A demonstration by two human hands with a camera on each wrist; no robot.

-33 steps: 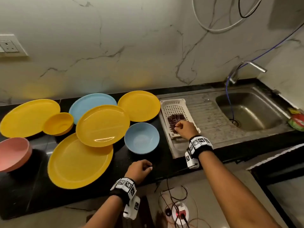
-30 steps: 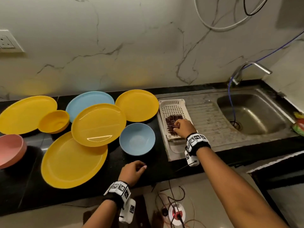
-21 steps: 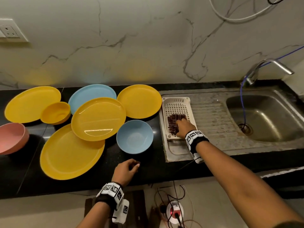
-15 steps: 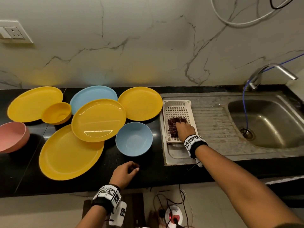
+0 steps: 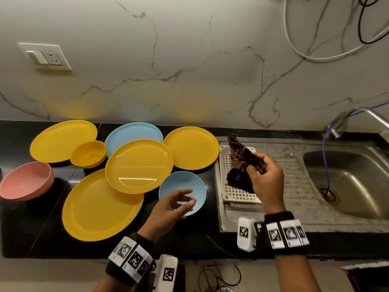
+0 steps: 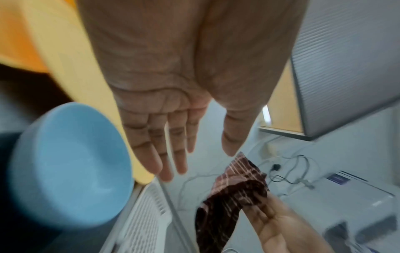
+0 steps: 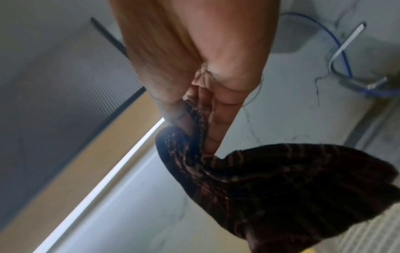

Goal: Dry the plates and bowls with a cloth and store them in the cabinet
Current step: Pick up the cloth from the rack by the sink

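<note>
While the right hand (image 5: 265,180) pinches the dark checked cloth (image 5: 240,163) and holds it up above the white slotted tray (image 5: 237,194), the left hand (image 5: 171,209) hovers with fingers spread and empty over the blue bowl (image 5: 197,186), just left of that tray. Yellow plates (image 5: 139,165) lie farther left of the tray.

White marble wall (image 5: 189,60) w/ grey veins, socket plate (image 5: 45,56) upper left. Black desk (image 5: 27,228); steel sink (image 5: 353,182) & tap (image 5: 353,116) at right. Cables (image 5: 336,39) hang top right.
</note>
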